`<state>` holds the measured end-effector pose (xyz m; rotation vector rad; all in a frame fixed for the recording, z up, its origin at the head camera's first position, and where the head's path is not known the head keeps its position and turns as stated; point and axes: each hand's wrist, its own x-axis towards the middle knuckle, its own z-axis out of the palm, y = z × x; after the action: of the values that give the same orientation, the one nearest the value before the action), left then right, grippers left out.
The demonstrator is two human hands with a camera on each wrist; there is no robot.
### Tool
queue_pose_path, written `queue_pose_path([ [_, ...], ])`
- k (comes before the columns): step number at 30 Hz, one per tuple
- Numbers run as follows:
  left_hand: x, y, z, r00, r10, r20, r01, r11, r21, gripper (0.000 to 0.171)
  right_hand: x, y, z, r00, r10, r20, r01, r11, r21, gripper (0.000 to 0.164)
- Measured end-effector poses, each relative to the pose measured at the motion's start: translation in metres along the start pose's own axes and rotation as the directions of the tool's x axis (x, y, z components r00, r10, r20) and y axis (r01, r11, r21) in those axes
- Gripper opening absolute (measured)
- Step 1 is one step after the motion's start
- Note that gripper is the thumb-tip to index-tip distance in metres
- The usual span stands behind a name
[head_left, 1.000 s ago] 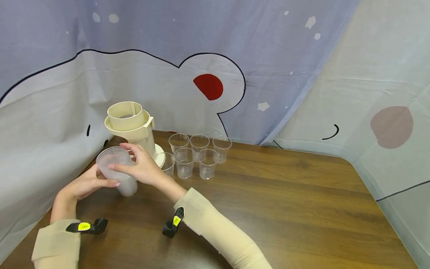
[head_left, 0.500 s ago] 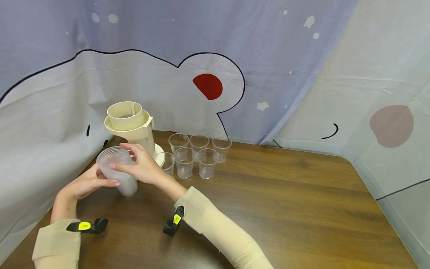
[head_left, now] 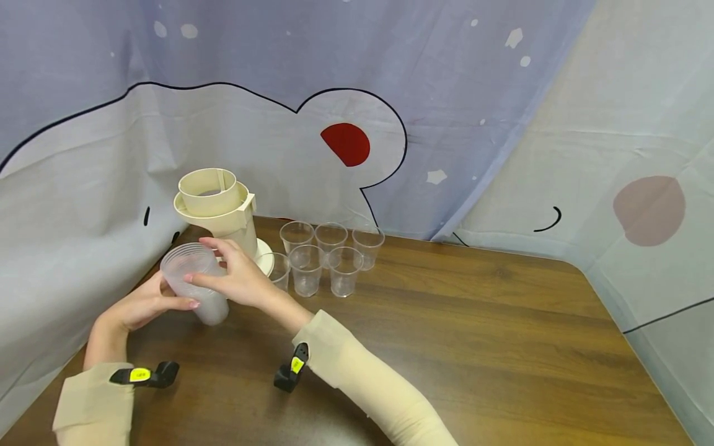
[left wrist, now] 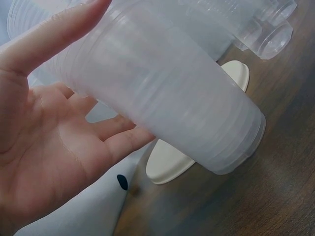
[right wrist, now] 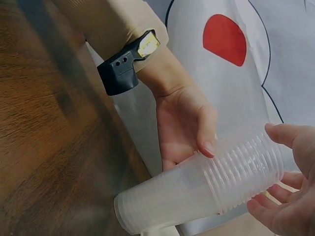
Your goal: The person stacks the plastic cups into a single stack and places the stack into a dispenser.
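Note:
A nested stack of clear plastic cups [head_left: 211, 308] is held tilted above the table at the left, its rims toward the upper left. My left hand [head_left: 142, 303] grips the stack from the left, thumb on the near side and fingers behind. In the left wrist view, the cups [left wrist: 167, 88] lie across the palm. My right hand [head_left: 237, 275] holds the rim end, thumb on the near side and fingers at the far side. The right wrist view shows its fingertips [right wrist: 258, 209] at the stacked rims.
Behind the hands stands a cream-coloured cylindrical device [head_left: 214, 214] with a round opening on top and a flat round base [head_left: 264, 263]. Several single clear cups [head_left: 305, 272] stand upright in two rows to its right. A patterned cloth [head_left: 268, 148] hangs behind the wooden table [head_left: 474, 334].
Both hands keep the same hold on the cup stack. Only the right forearm has shifted very slightly to the right.

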<state>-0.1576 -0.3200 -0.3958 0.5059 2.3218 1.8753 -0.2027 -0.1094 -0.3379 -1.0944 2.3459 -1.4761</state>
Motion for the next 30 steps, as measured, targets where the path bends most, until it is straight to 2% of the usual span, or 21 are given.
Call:
queue_pose_path([
  [4,0.000,-0.001,0.000,1.000,0.006,0.003,-0.005,1.000,-0.019,0.066,-0.002,0.000,-0.002,1.000,-0.013,-0.006,0.013,1.000,0.007,0.064],
  [13,0.001,-0.002,0.000,1.000,-0.007,-0.012,0.007,1.000,0.000,0.067,-0.008,0.000,-0.011,0.999,-0.033,-0.023,0.033,0.999,0.003,0.066],
  [21,0.002,-0.003,0.001,0.999,-0.018,-0.029,0.019,0.999,0.030,0.068,-0.017,0.002,-0.027,0.994,-0.080,-0.075,0.080,0.997,-0.007,0.069],
  [30,0.001,-0.004,0.000,0.999,-0.010,-0.031,0.011,1.000,0.025,0.068,-0.027,0.009,-0.047,0.989,-0.089,-0.118,0.083,0.995,-0.056,0.071],
])
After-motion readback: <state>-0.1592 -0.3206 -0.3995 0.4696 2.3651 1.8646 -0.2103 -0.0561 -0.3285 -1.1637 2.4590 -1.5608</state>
